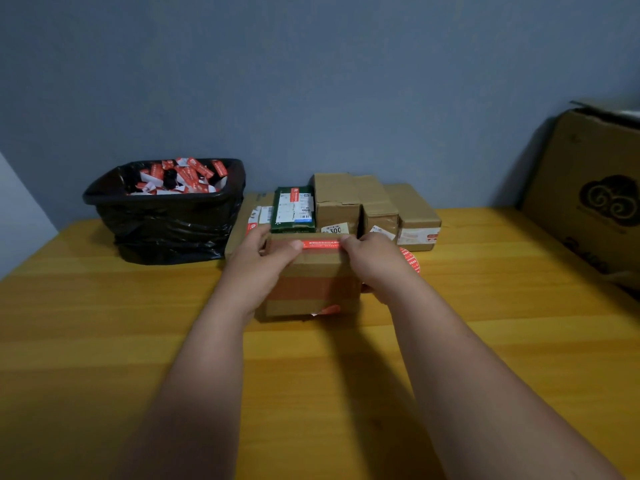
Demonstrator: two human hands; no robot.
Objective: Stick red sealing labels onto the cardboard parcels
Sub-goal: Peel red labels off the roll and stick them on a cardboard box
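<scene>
Yellow wooden counter (104, 341): both hands pin the red sealing label (320, 244) along the near cardboard parcel's (311, 282) top far edge. Left hand (263, 258) and right hand (374, 258) should smooth outward, pressing firmly.

A blue-grey wall (311, 81) is filling the whole top half, plain and matte. At the far left a paler wall strip (17, 220) is slanting in. Below, a yellow wooden table (104, 341) is stretching across, its plank seams running side to side. Soft, dim light is falling from above, throwing blurred shadows on the boards. On the right, 1 large brown carton (588, 188) with a dark swirl print is leaning against the wall.
</scene>
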